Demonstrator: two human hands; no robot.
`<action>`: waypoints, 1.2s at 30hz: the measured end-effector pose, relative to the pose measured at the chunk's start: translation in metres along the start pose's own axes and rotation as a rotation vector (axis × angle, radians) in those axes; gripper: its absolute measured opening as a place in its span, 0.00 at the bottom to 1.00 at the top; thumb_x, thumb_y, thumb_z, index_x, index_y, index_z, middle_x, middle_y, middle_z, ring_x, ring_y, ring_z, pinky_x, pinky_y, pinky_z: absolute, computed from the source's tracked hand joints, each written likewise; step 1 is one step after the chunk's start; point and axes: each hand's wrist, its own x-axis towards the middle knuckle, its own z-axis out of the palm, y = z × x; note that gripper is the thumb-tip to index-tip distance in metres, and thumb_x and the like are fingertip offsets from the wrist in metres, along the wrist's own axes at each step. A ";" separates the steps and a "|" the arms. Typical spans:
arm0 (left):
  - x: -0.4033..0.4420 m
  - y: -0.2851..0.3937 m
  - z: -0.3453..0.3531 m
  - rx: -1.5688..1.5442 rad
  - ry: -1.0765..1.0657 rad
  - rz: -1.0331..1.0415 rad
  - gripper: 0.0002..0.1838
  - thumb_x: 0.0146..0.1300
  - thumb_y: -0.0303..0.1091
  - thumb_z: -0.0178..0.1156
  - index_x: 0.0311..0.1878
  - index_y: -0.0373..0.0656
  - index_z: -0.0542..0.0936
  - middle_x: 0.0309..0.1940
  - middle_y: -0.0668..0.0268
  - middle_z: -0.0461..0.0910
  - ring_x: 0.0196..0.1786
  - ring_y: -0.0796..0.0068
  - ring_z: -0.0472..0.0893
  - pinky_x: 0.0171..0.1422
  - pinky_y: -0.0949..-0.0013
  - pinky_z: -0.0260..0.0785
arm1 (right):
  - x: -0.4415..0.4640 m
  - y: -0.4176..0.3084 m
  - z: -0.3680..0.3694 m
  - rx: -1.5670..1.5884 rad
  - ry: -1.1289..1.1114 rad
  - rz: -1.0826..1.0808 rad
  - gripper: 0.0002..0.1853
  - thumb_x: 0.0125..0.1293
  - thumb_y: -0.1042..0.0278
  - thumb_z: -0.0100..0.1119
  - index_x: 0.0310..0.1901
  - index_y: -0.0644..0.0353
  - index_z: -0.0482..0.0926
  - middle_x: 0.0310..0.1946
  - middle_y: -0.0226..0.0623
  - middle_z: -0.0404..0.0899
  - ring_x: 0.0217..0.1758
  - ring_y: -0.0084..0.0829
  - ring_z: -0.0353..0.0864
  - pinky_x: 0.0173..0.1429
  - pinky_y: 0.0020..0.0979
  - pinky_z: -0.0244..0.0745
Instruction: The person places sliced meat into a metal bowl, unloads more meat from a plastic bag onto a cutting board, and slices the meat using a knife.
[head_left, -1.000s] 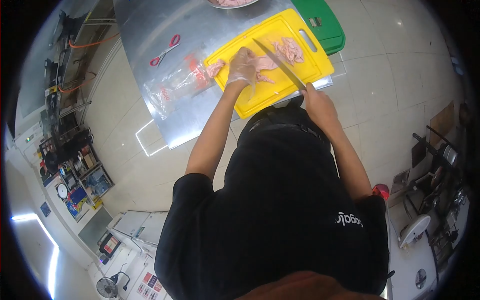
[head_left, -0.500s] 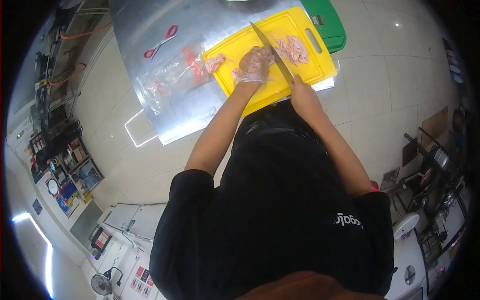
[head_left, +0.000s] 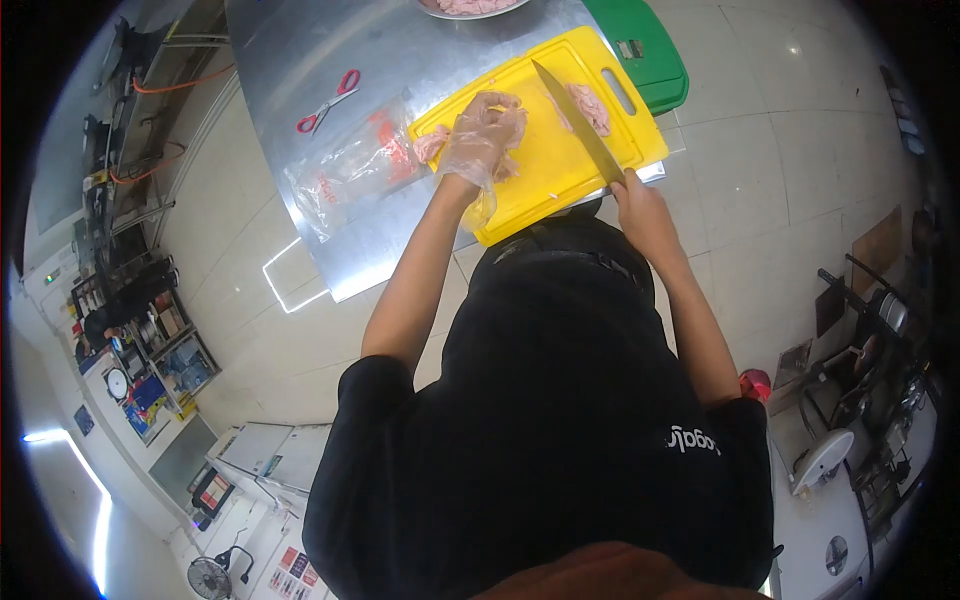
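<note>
My left hand (head_left: pixel 482 135), in a clear plastic glove, curls its fingers around a piece of pale pink raw meat (head_left: pixel 507 165) on the yellow cutting board (head_left: pixel 545 185). The glove and fingers partly hide that piece. My right hand (head_left: pixel 645 212) is bare and grips the handle of a large kitchen knife (head_left: pixel 582 125). Its long blade slants across the right part of the board, pointing away from me. A heap of cut meat (head_left: pixel 591 108) lies just right of the blade, partly covered by it. Another meat piece (head_left: pixel 430 144) sits at the board's left edge.
Red-handled scissors (head_left: pixel 328 101) and a clear plastic bag with red print (head_left: pixel 355 170) lie on the metal table (head_left: pixel 300 45) to the left. At the far edge stands a bowl of meat (head_left: pixel 472 14). A green lid-like item (head_left: pixel 655 60) is beyond the board's right side.
The knife and my right hand have shifted right, the blade now beside the cut heap. My left hand has moved left, away from the blade. The bowl has come further into view.
</note>
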 end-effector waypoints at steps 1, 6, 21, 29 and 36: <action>0.000 0.001 0.000 -0.063 -0.039 0.024 0.15 0.71 0.37 0.61 0.58 0.47 0.75 0.40 0.62 0.79 0.36 0.71 0.82 0.21 0.65 0.74 | -0.001 -0.002 -0.006 0.005 0.009 0.002 0.13 0.78 0.62 0.49 0.48 0.66 0.72 0.37 0.65 0.82 0.47 0.68 0.79 0.51 0.62 0.70; 0.041 -0.052 0.011 -0.235 -0.138 0.081 0.16 0.72 0.35 0.58 0.61 0.46 0.75 0.42 0.57 0.81 0.29 0.71 0.82 0.23 0.68 0.75 | -0.007 -0.021 -0.008 0.111 0.062 -0.071 0.13 0.78 0.62 0.49 0.48 0.66 0.72 0.36 0.64 0.82 0.45 0.68 0.79 0.50 0.62 0.70; 0.066 -0.108 0.018 0.161 0.121 0.124 0.10 0.66 0.32 0.68 0.47 0.40 0.81 0.41 0.55 0.84 0.39 0.63 0.86 0.41 0.65 0.79 | -0.020 -0.024 0.003 -0.152 -0.048 -0.085 0.12 0.79 0.63 0.48 0.47 0.65 0.71 0.33 0.62 0.82 0.41 0.66 0.82 0.45 0.62 0.72; 0.053 -0.093 0.025 0.880 0.136 0.486 0.19 0.48 0.29 0.78 0.45 0.42 0.84 0.43 0.57 0.85 0.52 0.54 0.84 0.56 0.57 0.77 | 0.004 -0.027 0.040 -0.011 -0.071 -0.139 0.12 0.77 0.64 0.51 0.47 0.67 0.71 0.34 0.66 0.82 0.42 0.67 0.81 0.47 0.62 0.72; 0.052 -0.086 0.014 0.951 0.052 0.665 0.16 0.54 0.32 0.74 0.44 0.43 0.82 0.39 0.60 0.84 0.48 0.60 0.85 0.49 0.59 0.80 | 0.063 -0.058 0.056 0.003 -0.065 -0.169 0.12 0.76 0.65 0.51 0.50 0.67 0.72 0.41 0.65 0.82 0.50 0.64 0.82 0.53 0.59 0.73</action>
